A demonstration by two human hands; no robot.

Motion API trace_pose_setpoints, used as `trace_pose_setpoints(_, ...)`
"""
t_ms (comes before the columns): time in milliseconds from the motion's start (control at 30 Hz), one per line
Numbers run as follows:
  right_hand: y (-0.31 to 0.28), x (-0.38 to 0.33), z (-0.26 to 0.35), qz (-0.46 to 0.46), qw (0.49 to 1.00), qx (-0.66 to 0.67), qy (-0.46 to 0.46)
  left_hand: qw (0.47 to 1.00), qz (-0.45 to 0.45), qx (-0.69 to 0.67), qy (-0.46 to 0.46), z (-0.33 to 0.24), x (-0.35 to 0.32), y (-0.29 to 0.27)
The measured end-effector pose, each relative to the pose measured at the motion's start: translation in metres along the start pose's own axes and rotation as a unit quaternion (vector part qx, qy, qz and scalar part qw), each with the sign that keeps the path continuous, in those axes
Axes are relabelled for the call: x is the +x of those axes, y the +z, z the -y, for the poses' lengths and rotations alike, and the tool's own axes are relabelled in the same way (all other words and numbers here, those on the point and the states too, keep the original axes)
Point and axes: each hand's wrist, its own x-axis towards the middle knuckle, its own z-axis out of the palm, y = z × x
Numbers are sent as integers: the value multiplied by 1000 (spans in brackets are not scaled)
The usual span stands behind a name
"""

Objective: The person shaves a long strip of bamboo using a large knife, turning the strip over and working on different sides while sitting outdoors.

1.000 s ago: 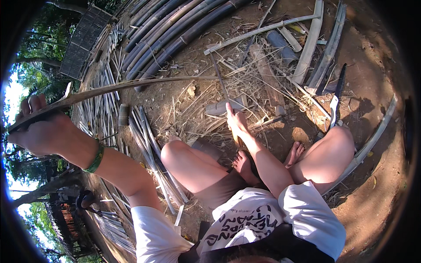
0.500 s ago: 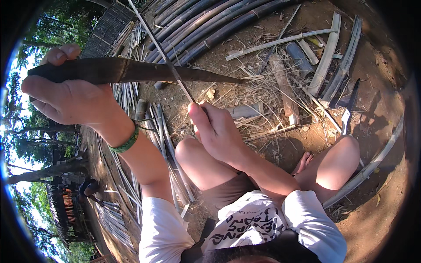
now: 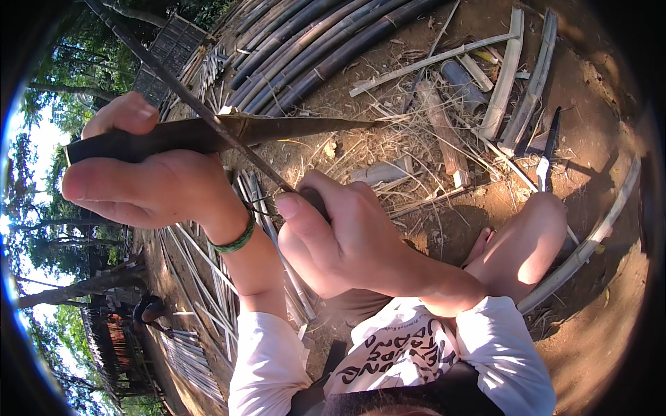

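Observation:
My left hand (image 3: 163, 186) is closed around the thick end of a dark split piece of bamboo (image 3: 298, 127), palm up. The piece tapers to a point on the right, above the ground. In my right fist (image 3: 354, 239) is the handle of a long knife (image 3: 170, 82), with its narrow dark blade slanting up to the far left. The blade crosses the bamboo near its node, where a pale cut patch shows. Whether the edge bites into the bamboo, I cannot tell.
Long bamboo poles (image 3: 326, 52) lie at the back. Split pieces (image 3: 506, 83), shavings and a short log (image 3: 444, 132) litter the ground ahead. Another knife (image 3: 547, 156) lies by my right knee. A person (image 3: 147, 310) is at the far left, beside laid-out strips (image 3: 187, 357).
The knife has shifted left along the bamboo, from its thin part to the node near my left hand. My left hand has come slightly right and nearer.

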Motion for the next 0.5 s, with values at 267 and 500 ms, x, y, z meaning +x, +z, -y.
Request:
trace_pose_setpoints(267, -15, -13, 2, 9, 994, 74, 81, 998, 7, 55, 38, -14, -5, 1)
trace_pose_setpoints(500, -23, -18, -38, -9, 978, 17, 210, 997, 6, 73, 38, -32, -8, 7)
